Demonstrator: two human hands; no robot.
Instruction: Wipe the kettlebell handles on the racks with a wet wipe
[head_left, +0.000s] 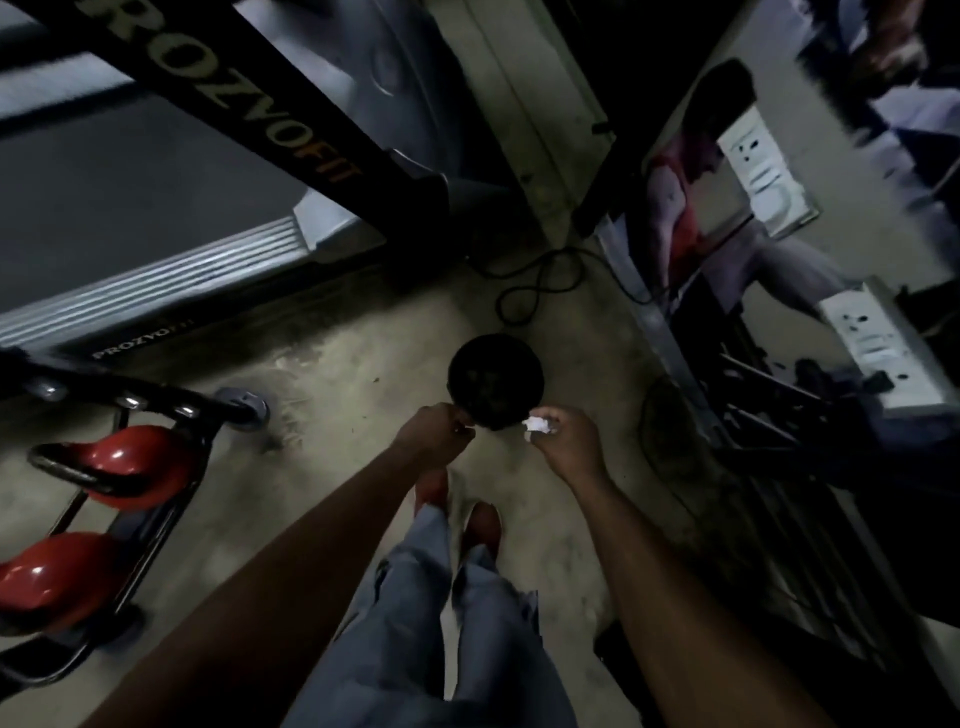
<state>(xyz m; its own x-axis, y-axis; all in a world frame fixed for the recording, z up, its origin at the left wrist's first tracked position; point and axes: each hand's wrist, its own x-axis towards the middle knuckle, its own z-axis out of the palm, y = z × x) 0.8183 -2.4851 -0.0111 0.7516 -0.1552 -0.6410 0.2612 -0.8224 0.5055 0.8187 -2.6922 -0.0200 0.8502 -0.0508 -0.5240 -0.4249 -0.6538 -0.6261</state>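
Observation:
A black kettlebell (496, 379) hangs over the concrete floor in front of me, its handle hidden between my hands. My left hand (436, 431) is curled at the handle's left end and grips it. Opposite, at the right end, my right hand (569, 444) pinches a crumpled white wet wipe (537, 426) against the handle. At the left, two red kettlebells (130, 462) (52, 577) with dark handles sit on a black tube rack (156, 405).
A treadmill (156, 208) fills the upper left, its black upright crossing the top. A black cable (524, 291) loops on the floor beyond the kettlebell. Dark metal frames (769, 395) and white socket boxes (878, 343) line the right side. My feet (483, 525) stand below the hands.

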